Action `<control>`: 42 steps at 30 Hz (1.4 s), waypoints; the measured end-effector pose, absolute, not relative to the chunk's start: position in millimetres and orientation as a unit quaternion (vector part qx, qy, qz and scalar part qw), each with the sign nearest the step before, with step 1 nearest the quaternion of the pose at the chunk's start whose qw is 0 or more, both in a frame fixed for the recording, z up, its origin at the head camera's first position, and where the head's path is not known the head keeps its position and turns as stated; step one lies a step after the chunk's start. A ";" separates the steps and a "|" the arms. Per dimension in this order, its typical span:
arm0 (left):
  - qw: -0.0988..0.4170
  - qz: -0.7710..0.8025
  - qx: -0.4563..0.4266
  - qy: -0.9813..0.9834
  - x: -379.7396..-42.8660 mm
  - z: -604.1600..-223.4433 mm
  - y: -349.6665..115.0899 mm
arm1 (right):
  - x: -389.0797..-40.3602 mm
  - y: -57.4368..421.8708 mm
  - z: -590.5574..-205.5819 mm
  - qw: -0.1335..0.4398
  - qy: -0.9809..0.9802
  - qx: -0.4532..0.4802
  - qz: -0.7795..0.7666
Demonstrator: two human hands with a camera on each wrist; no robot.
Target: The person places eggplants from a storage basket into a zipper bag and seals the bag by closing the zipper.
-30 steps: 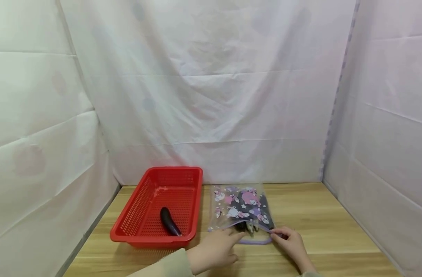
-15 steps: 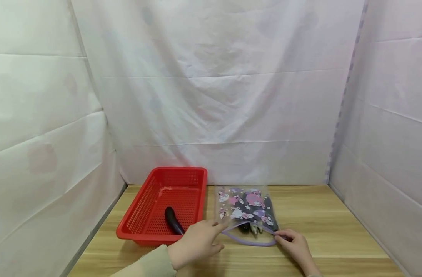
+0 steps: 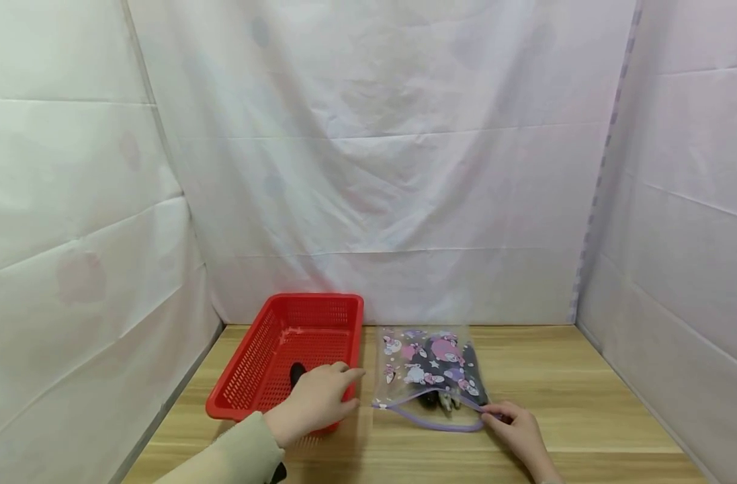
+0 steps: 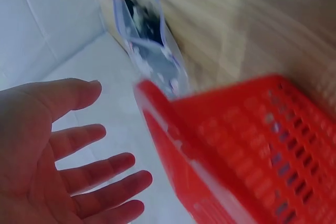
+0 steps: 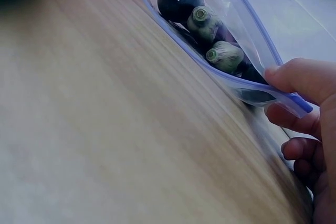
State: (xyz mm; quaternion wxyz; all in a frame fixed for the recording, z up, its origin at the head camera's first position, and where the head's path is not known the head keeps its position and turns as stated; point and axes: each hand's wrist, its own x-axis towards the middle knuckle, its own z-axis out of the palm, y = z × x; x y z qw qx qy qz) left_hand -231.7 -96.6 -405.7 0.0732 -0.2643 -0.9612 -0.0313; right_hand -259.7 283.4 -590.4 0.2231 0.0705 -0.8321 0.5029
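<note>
My right hand (image 3: 516, 430) pinches the right corner of a clear zip bag (image 3: 425, 363) printed with cartoon figures. The bag lies flat with its purple-edged mouth gaping toward me. In the right wrist view, several dark eggplants (image 5: 181, 2) sit inside, two with green stem ends showing. My left hand (image 3: 316, 396) hovers over the near right rim of the red basket (image 3: 223, 396), fingers spread and holding nothing. One dark eggplant (image 3: 297, 371) lies in the basket, mostly hidden behind that hand. The left wrist view shows the left palm (image 4: 31, 166) beside the basket's rim.
The wooden table (image 3: 543, 370) carries the basket on the left and the bag at its right. White cloth walls (image 3: 368, 202) enclose the table at the back and both sides. The basket's raised rim stands between the left hand and the eggplant.
My left hand has let go of the bag's mouth and moved left to the basket's rim. The right hand keeps its pinch on the bag's corner. The view has shifted slightly.
</note>
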 end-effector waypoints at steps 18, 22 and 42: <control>-0.032 -0.055 -0.287 -0.956 -282.1 -395.6 -163.1 | -259.5 284.3 -594.2 0.220 -0.833 0.054 0.504; -0.051 -0.059 -0.262 -0.962 -292.7 -397.9 -172.9 | -258.7 283.5 -592.2 0.214 -0.835 0.045 0.505; -0.118 -0.015 -0.196 -0.973 -320.6 -410.4 -187.2 | -259.9 280.8 -590.7 0.213 -0.837 0.050 0.502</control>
